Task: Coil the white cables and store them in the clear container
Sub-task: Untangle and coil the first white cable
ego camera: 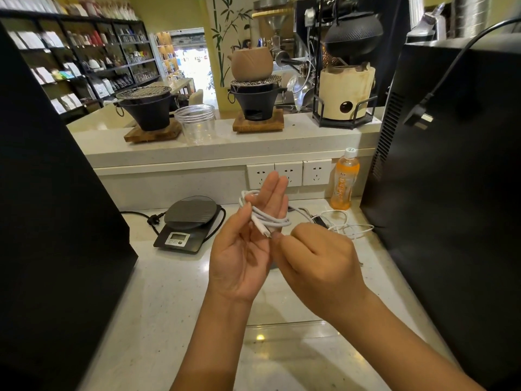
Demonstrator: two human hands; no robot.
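With the left hand held flat inside the white cable loops and the right hand pinching its free end, the unsecured coil risks springing loose.

Scale display digits too small

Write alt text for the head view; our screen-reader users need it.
A left hand held palm-up has a white cable looped around its fingers while the right hand pinches the cable's end. A clear container stands on the ledge behind.
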